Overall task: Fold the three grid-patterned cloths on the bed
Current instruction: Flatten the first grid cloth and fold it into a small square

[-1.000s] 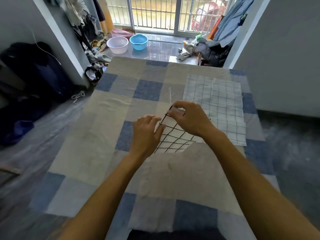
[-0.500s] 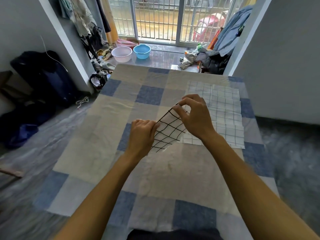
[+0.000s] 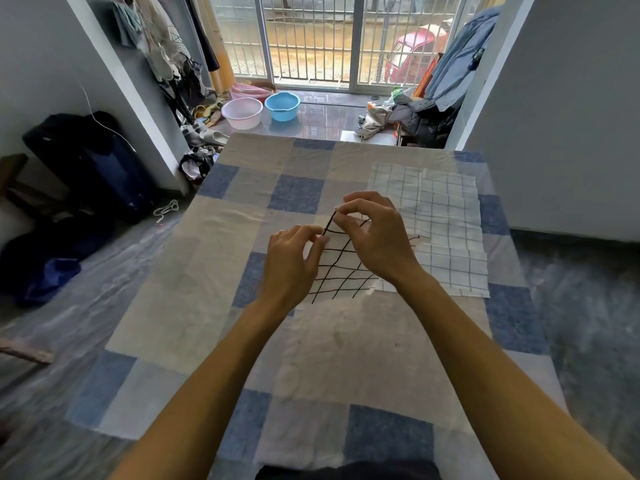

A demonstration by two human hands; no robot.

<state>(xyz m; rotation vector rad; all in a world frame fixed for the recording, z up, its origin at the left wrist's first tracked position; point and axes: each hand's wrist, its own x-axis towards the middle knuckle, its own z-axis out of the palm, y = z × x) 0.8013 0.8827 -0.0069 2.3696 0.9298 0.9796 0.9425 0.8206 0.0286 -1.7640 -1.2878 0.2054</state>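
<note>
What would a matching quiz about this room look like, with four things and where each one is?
Things: 1 black-lined cloth; 2 blue-lined cloths; 3 blue basin; 4 blue shirt.
Places: A on the floor by the door; B flat on the bed; C hanging up; D pinched by the left hand and right hand.
Pairs: 1-D; 2-B; 3-A; 4-C.

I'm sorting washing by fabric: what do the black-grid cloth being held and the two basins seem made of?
The black-grid cloth looks like thin, matte woven fabric, perhaps cotton: it drapes and bends softly where lifted. The pink basin and blue basin look like smooth moulded plastic with a slight sheen.
</note>
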